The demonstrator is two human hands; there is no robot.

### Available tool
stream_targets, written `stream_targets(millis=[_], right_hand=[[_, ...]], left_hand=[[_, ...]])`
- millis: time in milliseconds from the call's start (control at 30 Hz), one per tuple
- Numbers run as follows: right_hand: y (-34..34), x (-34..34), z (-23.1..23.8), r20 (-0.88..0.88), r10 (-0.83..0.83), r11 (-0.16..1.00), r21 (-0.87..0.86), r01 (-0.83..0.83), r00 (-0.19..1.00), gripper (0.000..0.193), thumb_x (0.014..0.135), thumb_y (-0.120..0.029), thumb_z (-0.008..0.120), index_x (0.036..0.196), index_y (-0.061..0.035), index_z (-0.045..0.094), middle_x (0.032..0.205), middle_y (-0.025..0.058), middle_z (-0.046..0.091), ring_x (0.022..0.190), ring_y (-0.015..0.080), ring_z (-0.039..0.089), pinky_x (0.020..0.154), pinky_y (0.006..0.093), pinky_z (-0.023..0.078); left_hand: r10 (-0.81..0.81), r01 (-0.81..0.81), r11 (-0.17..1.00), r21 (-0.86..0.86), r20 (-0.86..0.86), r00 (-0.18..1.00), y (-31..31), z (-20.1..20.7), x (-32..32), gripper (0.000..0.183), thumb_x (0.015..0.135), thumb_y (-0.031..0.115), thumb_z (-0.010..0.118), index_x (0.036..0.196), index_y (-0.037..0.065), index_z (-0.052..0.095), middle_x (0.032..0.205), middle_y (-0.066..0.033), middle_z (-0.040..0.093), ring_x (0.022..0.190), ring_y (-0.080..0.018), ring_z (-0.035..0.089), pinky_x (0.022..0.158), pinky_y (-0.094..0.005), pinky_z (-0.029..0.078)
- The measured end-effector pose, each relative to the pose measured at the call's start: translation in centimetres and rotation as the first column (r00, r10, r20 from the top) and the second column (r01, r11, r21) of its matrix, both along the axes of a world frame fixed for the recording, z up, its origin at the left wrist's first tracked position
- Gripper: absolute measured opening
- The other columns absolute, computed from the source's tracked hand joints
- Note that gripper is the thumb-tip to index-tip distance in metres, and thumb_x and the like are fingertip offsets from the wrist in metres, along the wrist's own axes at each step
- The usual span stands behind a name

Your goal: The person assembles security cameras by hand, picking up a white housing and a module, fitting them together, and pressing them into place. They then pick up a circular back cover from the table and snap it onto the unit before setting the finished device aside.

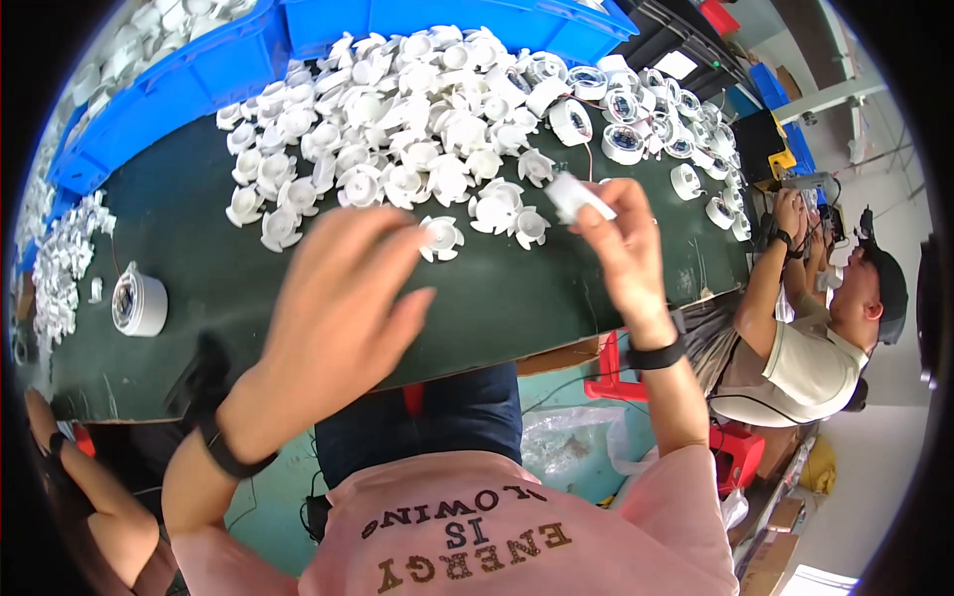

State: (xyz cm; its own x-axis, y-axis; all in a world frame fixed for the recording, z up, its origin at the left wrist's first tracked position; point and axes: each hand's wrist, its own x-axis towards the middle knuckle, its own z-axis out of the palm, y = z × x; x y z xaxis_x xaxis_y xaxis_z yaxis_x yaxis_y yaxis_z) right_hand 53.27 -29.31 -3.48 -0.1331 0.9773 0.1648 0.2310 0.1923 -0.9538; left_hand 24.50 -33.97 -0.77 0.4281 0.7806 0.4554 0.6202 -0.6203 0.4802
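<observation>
My right hand point(626, 248) is closed round a white plastic part point(579, 199), seen from the side and partly covered by my fingers; it looks like a small round motor housing. A thin wire shows just above it. Slightly blurred, my left hand point(343, 303) hangs over the table with thumb and fingers apart and nothing visible between them. Its fingertips come close to a white fan impeller point(440, 238) at the near edge of the pile; whether they touch it I cannot tell. More impellers point(407, 149) lie heaped beyond both hands.
White round motor units point(623, 144) with wires cluster at the back right. One motor unit point(140, 303) stands alone at the left, near small white parts point(65, 268). Blue bins point(189, 94) line the dark green table's point(497, 308) far side. Another person point(820, 348) works at the right.
</observation>
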Motion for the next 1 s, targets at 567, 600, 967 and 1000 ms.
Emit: stream_targets(millis=[567,600,967,1000], right_hand=[[-0.6,-0.4,-2.7,0.434,-0.012,0.966,0.239,-0.103,0.901,0.051,0.098,-0.028,0.047,0.136,0.0049,0.037,0.122,0.0193,0.050,0.111,0.0300,0.047,0.098,0.0369,0.035],[-0.6,-0.4,-2.8,0.453,-0.013,0.959,0.257,-0.116,0.891,0.051,0.098,-0.028,0.047,0.136,0.0049,0.037,0.121,0.0194,0.050,0.111,0.0304,0.046,0.098,0.0369,0.035],[-0.8,-0.6,-2.3,0.710,-0.056,0.937,0.279,-0.208,0.702,0.050,0.094,-0.018,0.052,0.138,0.0004,0.037,0.122,0.0183,0.046,0.109,0.0328,0.045,0.099,0.0401,0.032],[-1.2,-1.7,-1.5,0.770,-0.123,0.901,0.351,-0.254,0.627,0.054,0.088,-0.012,0.058,0.137,-0.0009,0.038,0.119,0.0194,0.045,0.106,0.0348,0.044,0.096,0.0419,0.032]], left_hand=[[0.070,-0.029,0.921,0.389,-0.092,0.993,5.5,-5.1,6.5,0.013,0.070,0.012,0.060,0.079,0.003,0.060,0.085,-0.0062,0.054,0.091,-0.0207,0.050,0.076,-0.0320,0.039],[0.024,0.015,0.920,0.392,-0.093,0.995,5.2,-5.1,6.4,0.012,0.070,0.012,0.060,0.079,0.004,0.059,0.084,-0.0060,0.054,0.090,-0.0206,0.050,0.075,-0.0317,0.040],[-0.154,0.157,0.986,0.048,-0.060,0.986,0.7,-2.6,4.3,0.045,0.065,0.009,0.073,0.105,0.000,0.056,0.112,-0.0117,0.052,0.109,-0.0301,0.049,0.088,-0.0415,0.038],[-0.162,0.160,0.986,-0.042,-0.050,0.986,-0.3,-1.0,3.6,0.045,0.065,0.008,0.072,0.106,0.000,0.056,0.113,-0.0126,0.052,0.109,-0.0312,0.049,0.089,-0.0424,0.038]])
